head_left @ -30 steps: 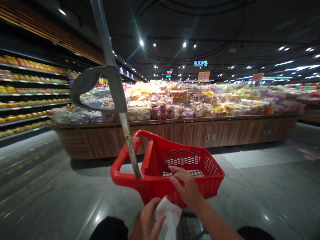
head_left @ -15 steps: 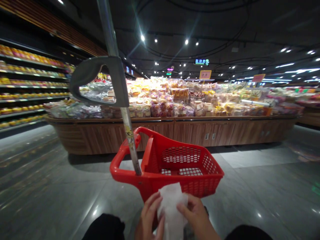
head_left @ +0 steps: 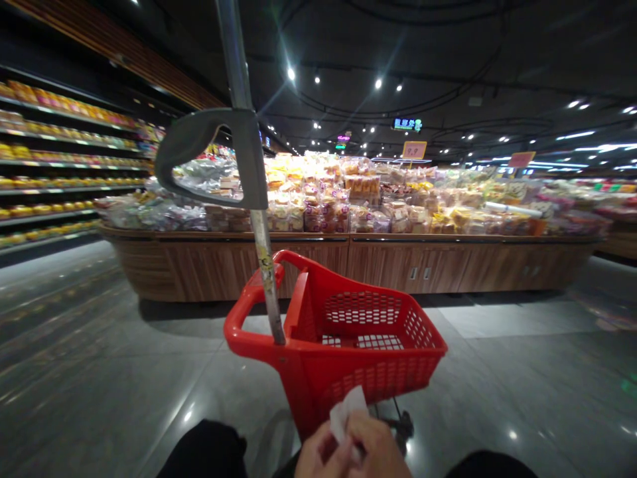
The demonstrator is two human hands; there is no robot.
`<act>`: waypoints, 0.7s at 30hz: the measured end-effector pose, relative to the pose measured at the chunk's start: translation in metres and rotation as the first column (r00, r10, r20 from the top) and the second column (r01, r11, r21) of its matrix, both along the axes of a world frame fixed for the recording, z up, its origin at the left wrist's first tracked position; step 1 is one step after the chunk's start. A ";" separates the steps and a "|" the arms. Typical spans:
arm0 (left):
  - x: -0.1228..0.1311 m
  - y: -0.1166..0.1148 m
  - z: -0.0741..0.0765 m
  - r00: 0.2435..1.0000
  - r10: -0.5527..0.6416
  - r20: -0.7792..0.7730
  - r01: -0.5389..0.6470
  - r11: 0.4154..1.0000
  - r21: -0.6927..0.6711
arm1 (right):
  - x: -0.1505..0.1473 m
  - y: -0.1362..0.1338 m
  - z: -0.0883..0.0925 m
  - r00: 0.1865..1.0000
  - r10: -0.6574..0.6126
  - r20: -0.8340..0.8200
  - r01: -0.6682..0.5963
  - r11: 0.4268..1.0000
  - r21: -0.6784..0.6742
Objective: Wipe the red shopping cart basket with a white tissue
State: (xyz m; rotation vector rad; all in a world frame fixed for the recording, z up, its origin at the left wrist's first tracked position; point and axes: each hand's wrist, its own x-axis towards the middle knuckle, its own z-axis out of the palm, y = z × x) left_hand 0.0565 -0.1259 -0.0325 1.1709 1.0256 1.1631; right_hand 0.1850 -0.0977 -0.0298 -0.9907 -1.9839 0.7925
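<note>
white tissue (head_left: 349, 411), as far as this soft view shows, is pinched between your left hand (head_left: 321, 457) and right hand (head_left: 379, 451), both held close together at the bottom edge. just ahead stands your red plastic shopping basket (head_left: 378, 378) with its metal pole (head_left: 263, 265), and beyond it a wooden display (head_left: 223, 262) heaped with bagged bread (head_left: 318, 206).

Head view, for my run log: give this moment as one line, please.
hands: holding white tissue | ahead: red shopping-cart basket | beyond: wooden bagged-bakery display
</note>
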 end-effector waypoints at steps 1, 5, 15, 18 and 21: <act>-0.001 0.001 0.000 0.998 0.051 0.026 -0.050 0.998 -0.041 | 0.001 0.001 0.001 0.999 0.020 -0.041 -0.022 0.999 -0.037; -0.015 -0.002 -0.001 0.979 0.175 0.106 -0.157 0.974 -0.163 | 0.016 0.013 0.018 0.936 -0.027 -0.350 -0.087 0.948 -0.307; -0.063 0.002 0.037 0.987 0.133 -0.088 -0.127 0.990 0.063 | 0.041 0.023 0.077 0.676 0.044 -0.735 -0.591 0.628 -0.507; -0.047 0.000 0.061 0.993 -0.116 -0.025 0.118 0.988 0.098 | 0.029 0.027 0.084 0.666 0.135 -0.734 -0.665 0.554 -0.501; -0.026 -0.004 0.070 0.983 -0.166 0.083 0.165 0.986 0.015 | 0.019 0.038 0.085 0.636 0.058 -0.770 -0.651 0.576 -0.495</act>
